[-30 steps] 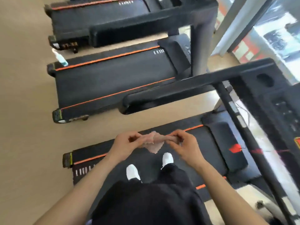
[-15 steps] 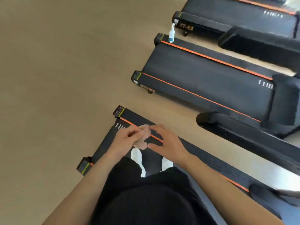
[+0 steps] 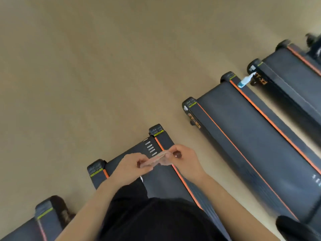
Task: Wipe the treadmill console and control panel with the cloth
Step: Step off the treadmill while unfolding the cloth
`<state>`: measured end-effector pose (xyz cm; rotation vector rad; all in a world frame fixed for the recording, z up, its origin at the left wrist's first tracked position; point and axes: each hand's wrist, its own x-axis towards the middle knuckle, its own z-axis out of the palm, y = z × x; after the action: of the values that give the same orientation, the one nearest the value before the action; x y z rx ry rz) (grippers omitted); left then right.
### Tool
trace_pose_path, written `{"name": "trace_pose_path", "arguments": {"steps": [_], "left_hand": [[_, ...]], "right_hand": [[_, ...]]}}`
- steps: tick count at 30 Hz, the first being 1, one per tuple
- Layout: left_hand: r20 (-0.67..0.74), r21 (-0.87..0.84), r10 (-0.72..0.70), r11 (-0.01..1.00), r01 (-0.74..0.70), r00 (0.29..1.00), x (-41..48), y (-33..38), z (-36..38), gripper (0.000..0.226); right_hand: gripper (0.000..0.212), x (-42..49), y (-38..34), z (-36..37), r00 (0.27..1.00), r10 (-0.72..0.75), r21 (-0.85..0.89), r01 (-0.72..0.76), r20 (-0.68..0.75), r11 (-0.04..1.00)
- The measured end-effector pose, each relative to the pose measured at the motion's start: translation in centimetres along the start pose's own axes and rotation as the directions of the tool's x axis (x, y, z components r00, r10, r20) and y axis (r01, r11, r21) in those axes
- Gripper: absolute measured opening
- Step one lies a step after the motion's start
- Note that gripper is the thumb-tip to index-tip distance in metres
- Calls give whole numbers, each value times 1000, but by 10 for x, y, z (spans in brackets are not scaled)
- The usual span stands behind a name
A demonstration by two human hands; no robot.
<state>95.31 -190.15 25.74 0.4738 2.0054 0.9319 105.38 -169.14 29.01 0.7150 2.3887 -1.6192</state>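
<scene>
A small pinkish cloth (image 3: 157, 160) is stretched between my two hands in front of my body. My left hand (image 3: 132, 166) pinches its left end and my right hand (image 3: 185, 160) pinches its right end. Below them lies the rear end of a black treadmill belt (image 3: 156, 181) with orange side stripes, on which I stand. No console or control panel is in view.
A second treadmill (image 3: 251, 145) lies to the right with a spray bottle (image 3: 245, 80) standing at its rear corner. A third treadmill (image 3: 291, 79) is beyond it and another (image 3: 34, 223) at the lower left. Tan floor (image 3: 86, 66) fills the left and top.
The view has swung left, away from the console and handrails toward the treadmills' rear ends and the floor. Both hands keep hold of the cloth in front of my body.
</scene>
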Motion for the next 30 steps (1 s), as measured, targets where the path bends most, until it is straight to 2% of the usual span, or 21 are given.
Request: {"name": "trace_pose_path", "arguments": {"steps": [4, 7, 8, 11, 15, 17, 19, 22, 27, 30], "left_hand": [[-75, 26, -33, 999, 35, 997, 24, -41, -86, 16], [-137, -11, -22, 1000, 20, 990, 45, -57, -153, 37], [-164, -43, -20, 999, 14, 986, 52, -60, -174, 37], [-222, -122, -25, 993, -2, 975, 80, -65, -229, 10], [-304, -178, -35, 984, -21, 952, 128, -58, -279, 7], [-369, -269, -77, 963, -27, 926, 160, -54, -296, 7], [-440, -367, -117, 928, -60, 890, 200, -47, -311, 8], [-473, -428, -144, 900, -84, 869, 281, -45, -327, 11], [-438, -393, -70, 911, -121, 896, 455, -44, -335, 13], [-384, -323, -1, 937, -134, 923, 569, -20, -342, 14]], "right_hand": [[15, 81, -56, 26, 999, 24, -24, -25, -32, 999], [11, 139, -91, 40, 996, 25, -22, -27, -83, 999], [10, 157, -100, 43, 995, 20, -29, -23, -94, 999], [15, 208, -120, 51, 992, 18, -10, -19, -124, 1000], [22, 282, -132, 56, 988, 8, -7, -9, -153, 1000], [19, 322, -126, 59, 985, 34, 18, -32, -169, 999], [13, 370, -117, 62, 983, 64, 119, -44, -172, 992], [11, 448, -86, 66, 977, 87, 231, -41, -193, 972], [15, 579, -7, 52, 947, 90, 321, 15, -309, 947], [21, 643, 26, 21, 926, 69, 256, 31, -372, 966]]}}
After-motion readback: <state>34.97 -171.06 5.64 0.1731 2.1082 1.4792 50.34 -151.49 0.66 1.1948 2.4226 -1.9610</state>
